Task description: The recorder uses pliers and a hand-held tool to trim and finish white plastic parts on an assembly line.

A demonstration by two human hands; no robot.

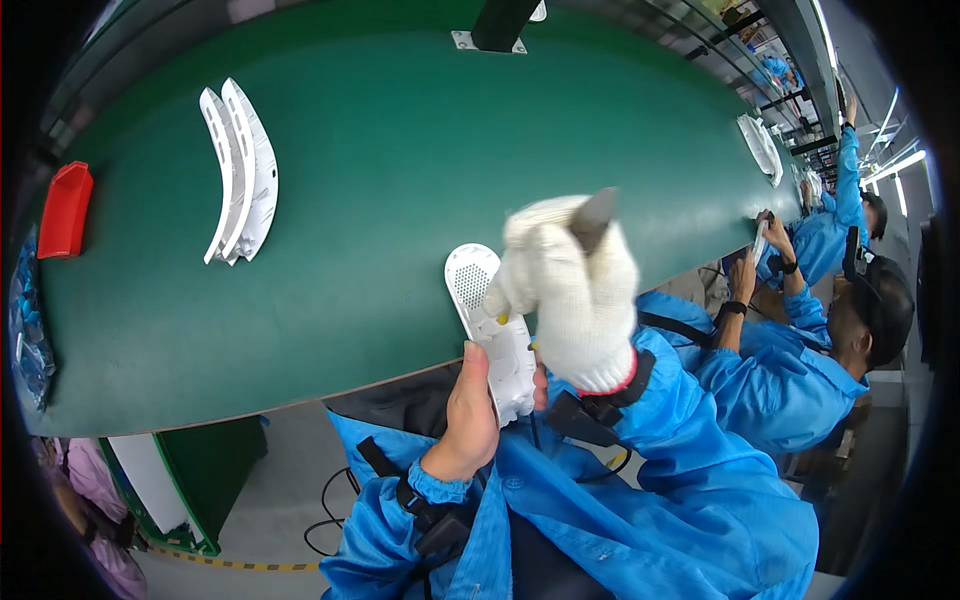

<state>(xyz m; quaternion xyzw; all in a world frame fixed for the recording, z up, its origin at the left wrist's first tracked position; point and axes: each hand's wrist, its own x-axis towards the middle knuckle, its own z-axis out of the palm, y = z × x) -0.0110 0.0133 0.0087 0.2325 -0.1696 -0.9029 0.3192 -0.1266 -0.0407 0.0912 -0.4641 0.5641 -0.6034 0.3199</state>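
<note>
My left hand (470, 415) is bare and closed around the lower part of a long white plastic part (512, 375). The part has a rounded far end full of small holes and is held at the table's near edge. Over its right side is my right hand (570, 290), in a white knitted glove with the fingers curled shut. From the top of that fist sticks the grey, tapered end of a tool (596, 215); the rest of it is hidden by the glove. Small yellow bits show by the gloved fingers, too little to name.
Two curved white plastic parts (262, 190) lie side by side on the green table (360, 180). At the far left are a red bin (66, 210) and blue plastic bags (32, 330). A black post (503, 25) stands at the back. Co-workers in blue (790, 340) work along the right.
</note>
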